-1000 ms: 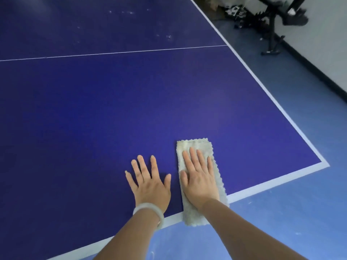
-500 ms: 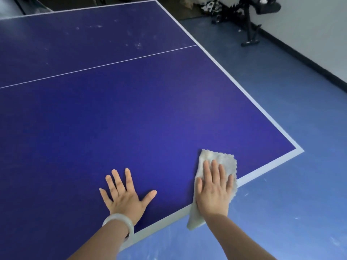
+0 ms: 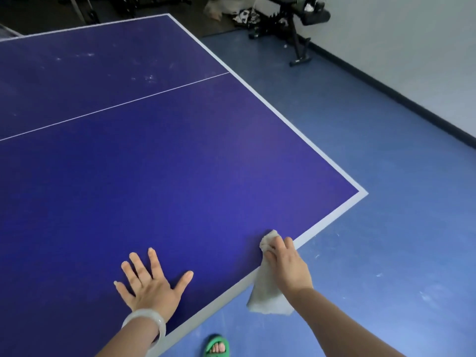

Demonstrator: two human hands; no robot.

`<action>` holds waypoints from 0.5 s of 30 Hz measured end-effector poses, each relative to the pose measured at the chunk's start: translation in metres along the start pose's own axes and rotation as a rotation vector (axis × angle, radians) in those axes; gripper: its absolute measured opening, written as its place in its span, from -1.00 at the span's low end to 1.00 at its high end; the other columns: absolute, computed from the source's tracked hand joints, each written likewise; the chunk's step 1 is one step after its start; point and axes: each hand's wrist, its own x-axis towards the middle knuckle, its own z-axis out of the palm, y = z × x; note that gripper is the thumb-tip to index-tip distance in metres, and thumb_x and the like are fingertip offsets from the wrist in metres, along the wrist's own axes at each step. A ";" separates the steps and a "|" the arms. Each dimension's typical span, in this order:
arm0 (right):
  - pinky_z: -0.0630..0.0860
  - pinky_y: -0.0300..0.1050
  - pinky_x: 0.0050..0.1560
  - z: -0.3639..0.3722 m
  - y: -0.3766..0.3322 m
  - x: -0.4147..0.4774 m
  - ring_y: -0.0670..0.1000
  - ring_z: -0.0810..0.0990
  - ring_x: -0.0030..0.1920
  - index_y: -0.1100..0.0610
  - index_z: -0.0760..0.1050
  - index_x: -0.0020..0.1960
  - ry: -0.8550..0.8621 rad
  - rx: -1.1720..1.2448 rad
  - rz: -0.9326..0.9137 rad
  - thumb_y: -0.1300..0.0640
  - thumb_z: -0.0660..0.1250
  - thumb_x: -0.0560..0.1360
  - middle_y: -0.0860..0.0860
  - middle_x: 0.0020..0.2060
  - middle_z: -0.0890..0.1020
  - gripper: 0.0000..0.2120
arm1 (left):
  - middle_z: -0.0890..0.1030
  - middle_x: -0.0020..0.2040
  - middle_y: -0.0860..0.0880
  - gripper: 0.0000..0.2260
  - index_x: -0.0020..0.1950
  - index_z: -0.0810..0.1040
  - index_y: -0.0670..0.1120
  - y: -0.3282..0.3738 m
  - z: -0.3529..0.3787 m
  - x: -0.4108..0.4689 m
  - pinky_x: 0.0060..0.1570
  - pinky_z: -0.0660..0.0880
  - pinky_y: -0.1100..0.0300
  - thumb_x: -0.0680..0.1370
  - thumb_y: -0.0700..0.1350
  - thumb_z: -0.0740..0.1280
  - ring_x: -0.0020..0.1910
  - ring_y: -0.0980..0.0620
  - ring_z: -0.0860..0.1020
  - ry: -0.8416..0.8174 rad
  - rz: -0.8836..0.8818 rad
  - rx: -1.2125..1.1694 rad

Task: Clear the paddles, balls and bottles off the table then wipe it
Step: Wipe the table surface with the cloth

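The blue ping-pong table (image 3: pixel 159 161) with white edge lines fills most of the view; no paddles, balls or bottles are on it. My left hand (image 3: pixel 152 282) lies flat on the table near the front edge, fingers spread, a pale bangle on the wrist. My right hand (image 3: pixel 287 264) grips a bunched pale grey cloth (image 3: pixel 266 292) at the table's front edge, near the right corner. Most of the cloth hangs down off the edge; a small bunch of it sticks out above my fingers on the table.
Faint dusty smudges (image 3: pixel 144 78) mark the far half beyond the thin white centre line. Black exercise equipment (image 3: pixel 291 24) stands by the white wall at the back right. Blue floor surrounds the table. A foot in a green sandal (image 3: pixel 216 347) shows below.
My right hand went from pressing flat on the spread cloth to gripping it bunched at the table edge, with the cloth now hanging off. My left hand stays flat, and the view has shifted.
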 end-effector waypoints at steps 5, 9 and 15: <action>0.44 -0.08 -0.06 -0.026 0.025 -0.022 -0.01 0.50 -0.12 0.02 0.49 0.15 -0.002 0.233 0.189 -0.04 0.32 0.56 -0.07 -0.03 0.44 -0.78 | -0.45 0.52 -0.21 -0.05 0.40 -0.59 -0.03 0.001 -0.003 0.001 0.47 -0.23 -0.26 0.41 0.55 -0.13 0.52 -0.24 -0.39 -0.033 -0.002 0.012; 0.38 -0.15 -0.16 -0.044 0.048 -0.042 -0.02 0.50 -0.15 -0.03 0.51 0.13 -0.002 0.140 0.249 -0.11 0.45 0.44 -0.06 0.01 0.43 -0.68 | -0.36 0.55 -0.26 -0.04 0.54 -0.42 -0.09 0.009 -0.008 -0.001 0.48 -0.13 -0.28 0.45 0.52 -0.10 0.54 -0.29 -0.31 -0.037 -0.025 0.058; 0.37 -0.13 -0.22 -0.057 0.092 -0.059 0.03 0.59 -0.13 0.05 0.47 -0.23 0.005 0.057 0.253 -0.01 0.37 0.52 -0.04 -0.14 0.35 -0.79 | 0.09 0.59 -0.10 -0.46 0.57 0.18 -0.05 0.063 -0.010 -0.030 0.46 0.18 0.05 0.64 0.10 0.16 0.56 -0.13 0.07 0.102 0.369 0.014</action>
